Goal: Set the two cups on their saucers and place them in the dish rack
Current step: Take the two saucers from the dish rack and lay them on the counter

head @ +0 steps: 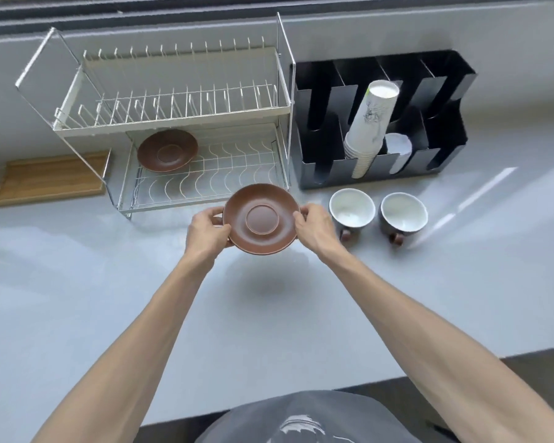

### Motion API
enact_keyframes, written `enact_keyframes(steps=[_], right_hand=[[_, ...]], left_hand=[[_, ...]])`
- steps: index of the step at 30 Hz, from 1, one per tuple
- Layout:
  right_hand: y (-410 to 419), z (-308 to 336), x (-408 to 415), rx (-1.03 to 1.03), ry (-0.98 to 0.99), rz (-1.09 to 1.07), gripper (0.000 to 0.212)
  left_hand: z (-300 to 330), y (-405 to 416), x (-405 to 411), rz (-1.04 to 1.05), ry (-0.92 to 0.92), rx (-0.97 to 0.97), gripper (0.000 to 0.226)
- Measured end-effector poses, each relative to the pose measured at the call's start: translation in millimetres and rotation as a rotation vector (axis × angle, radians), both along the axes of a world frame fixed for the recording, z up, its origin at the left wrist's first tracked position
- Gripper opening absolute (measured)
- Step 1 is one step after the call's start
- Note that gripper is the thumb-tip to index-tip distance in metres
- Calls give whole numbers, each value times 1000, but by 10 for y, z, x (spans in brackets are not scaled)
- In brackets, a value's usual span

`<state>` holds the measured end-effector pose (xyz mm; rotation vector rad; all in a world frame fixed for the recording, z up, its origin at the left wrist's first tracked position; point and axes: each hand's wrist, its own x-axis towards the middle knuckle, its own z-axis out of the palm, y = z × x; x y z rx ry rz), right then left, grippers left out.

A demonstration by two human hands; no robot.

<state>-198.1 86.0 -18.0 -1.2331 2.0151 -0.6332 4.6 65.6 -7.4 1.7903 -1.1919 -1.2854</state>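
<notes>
I hold a brown saucer [262, 218] above the counter, just in front of the dish rack [202, 123]. My left hand [207, 230] grips its left rim and my right hand [314, 227] grips its right rim. A second brown saucer [167, 150] lies on the left of the rack's lower shelf. Two dark cups with white insides stand on the counter to the right of my right hand: the nearer cup [351, 208] and the farther cup [403, 215], both with brown handles pointing toward me.
A black cup organizer [381, 123] holding a stack of paper cups [370, 123] stands right of the rack. A wooden tray [50, 177] lies on the left. The rack's upper shelf holds no dishes. The grey counter's front edge runs below my forearms.
</notes>
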Motion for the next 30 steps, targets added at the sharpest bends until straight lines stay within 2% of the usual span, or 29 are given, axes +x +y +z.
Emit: enact_keyframes(steps=[12,30], right_hand=[[1133,-340,-683,44,-51,-164,28],[1630,-700,-1303,174,0,-290,29]], left_hand=[[-389,767,-654,-121,30,130,42],[-678,1073,-1397,-255,-46,229,41]])
